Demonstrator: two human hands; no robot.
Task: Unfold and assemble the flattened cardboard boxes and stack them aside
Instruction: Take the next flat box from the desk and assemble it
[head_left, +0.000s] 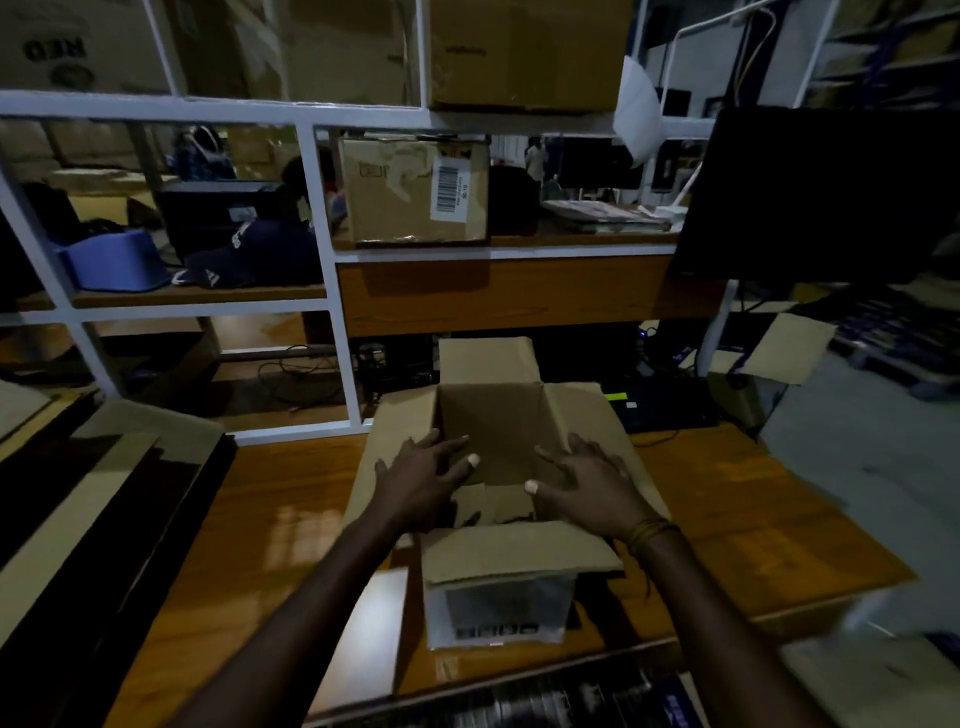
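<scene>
Open brown cardboard box (493, 447) sits on shiny wooden table (727, 509), right in front of us. Our left hand (421, 478) and right hand (587, 483) reach down inside, fingers spread flat, holding nothing. Bottom flaps lie just under our fingertips. Both hands equally near. Sticker on near side too blurry to read.

Left hand (423, 475), right hand (587, 486) outstretched, fingers apparently spread.
</scene>
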